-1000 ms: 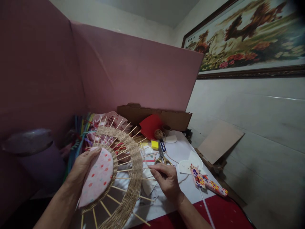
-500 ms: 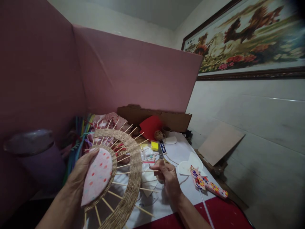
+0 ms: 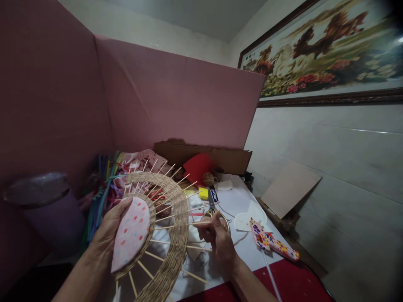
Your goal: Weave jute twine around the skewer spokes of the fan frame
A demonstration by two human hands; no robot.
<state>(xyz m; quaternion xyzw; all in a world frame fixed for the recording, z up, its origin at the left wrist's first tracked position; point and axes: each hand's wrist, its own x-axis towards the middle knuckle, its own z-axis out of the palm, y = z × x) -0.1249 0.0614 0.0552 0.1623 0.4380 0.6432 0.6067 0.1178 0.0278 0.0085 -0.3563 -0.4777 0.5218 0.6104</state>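
Observation:
My left hand (image 3: 110, 224) grips the inner part of a woven fan-shaped piece, with the thumb over its half-round pink spotted cloth (image 3: 132, 235). Thin wooden sticks (image 3: 147, 270) radiate from that centre through a wide band of woven twine (image 3: 180, 226), their tips sticking out past it. At the band's right side, my right hand (image 3: 217, 237) is closed, its fingertips against the outer end of one stick; whatever they pinch is hidden. Just behind the right hand, gold-handled scissors (image 3: 225, 222) lie on the white tabletop (image 3: 242, 193).
A ball of twine (image 3: 208, 179), a small brown pot (image 3: 218, 172), a yellow block (image 3: 203, 193) and red sheet (image 3: 198, 165) lie at the back. White cutouts (image 3: 245, 221) and a flowered cloth piece (image 3: 273, 243) lie right. A purple bin (image 3: 53, 222) stands left.
My right hand has shifted slightly left and turned, so its fingers now meet a stick's end. A thin strand seen at its fingertips earlier is no longer distinct. The left hand keeps its hold.

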